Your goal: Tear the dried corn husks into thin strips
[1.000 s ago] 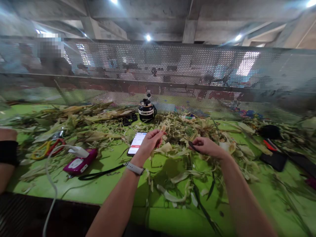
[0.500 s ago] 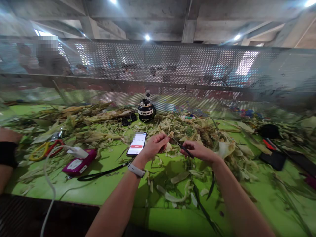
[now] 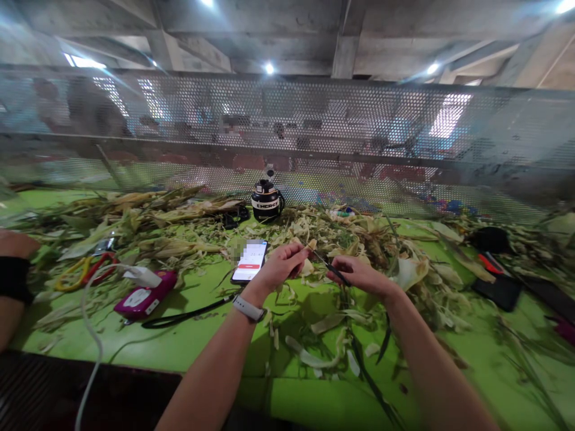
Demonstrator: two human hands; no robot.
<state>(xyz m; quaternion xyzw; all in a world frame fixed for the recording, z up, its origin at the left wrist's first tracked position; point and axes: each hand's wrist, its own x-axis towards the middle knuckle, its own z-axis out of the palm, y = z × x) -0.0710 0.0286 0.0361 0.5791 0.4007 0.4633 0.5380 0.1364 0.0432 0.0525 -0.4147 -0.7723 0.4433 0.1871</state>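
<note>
Over a green table (image 3: 193, 341) strewn with corn husks, my left hand (image 3: 281, 266) is closed in a pinch on a pale piece of husk (image 3: 308, 263). My right hand (image 3: 359, 274) is closed round a small dark knife (image 3: 330, 266), whose thin blade points up and left toward the left hand's fingers. The two hands are close together, a little above the husk litter. A phone (image 3: 250, 261) with a lit screen lies flat just left of my left hand. A pale watch (image 3: 247, 308) sits on my left wrist.
A black mug (image 3: 266, 202) stands at the back by the perforated metal screen (image 3: 314, 137). A magenta case (image 3: 146, 296) with a white cable, a black strap (image 3: 179, 314) and red-and-yellow scissors (image 3: 85, 269) lie left. Another person's forearm (image 3: 11, 281) with a black wristband is far left. Dark items (image 3: 498, 290) lie right.
Both hands came down and closer together since a second ago, the knife blade now pointing at the husk in my left fingers. Over the last half second almost nothing moved.
</note>
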